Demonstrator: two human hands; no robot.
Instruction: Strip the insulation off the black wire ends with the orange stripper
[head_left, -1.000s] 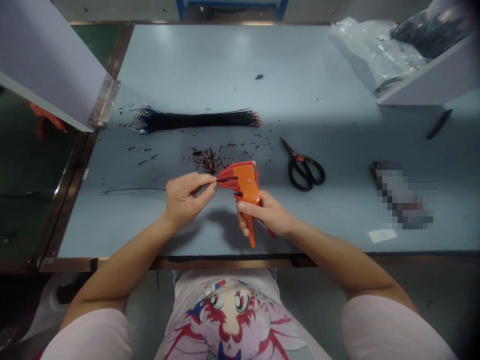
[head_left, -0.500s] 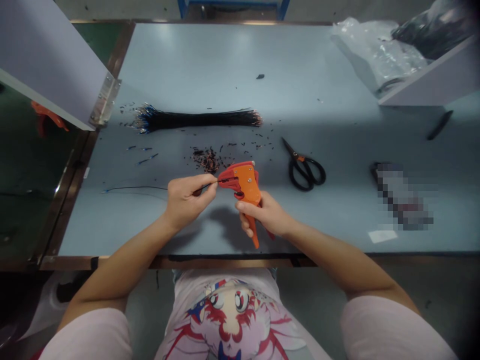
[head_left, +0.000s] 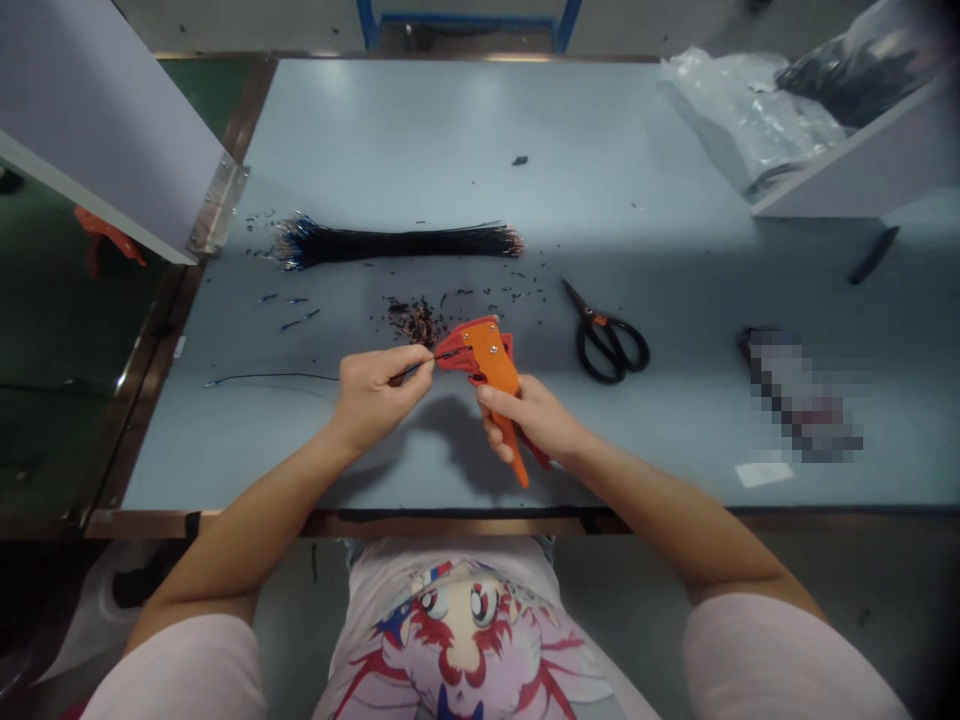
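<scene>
Pinched in my left hand (head_left: 381,392) is a thin black wire (head_left: 277,376); its blue-tipped tail trails left above the table. The other end reaches the red jaws of an orange wire stripper (head_left: 493,362), right at my left fingertips. My right hand (head_left: 534,418) is wrapped round the stripper's handles, which hang toward the table's front edge. Just behind the jaws lies a pile of black and copper-coloured scraps (head_left: 415,322). Farther back, a bundle of black wires (head_left: 405,243) lies crosswise, with blue and silvery ends at left and bare copper ends at right.
Black-handled scissors (head_left: 609,335) lie right of the stripper. Several short blue-tipped pieces (head_left: 298,321) are at left. A pixelated object (head_left: 802,395) and a white label (head_left: 763,474) sit at right. Clear plastic bags (head_left: 750,110) are at back right, by an upright panel (head_left: 862,170).
The wire stripper has tilted in my right hand, its handle ends swinging right and its head shifting slightly left. My left hand keeps its pinch on the wire, almost unmoved.
</scene>
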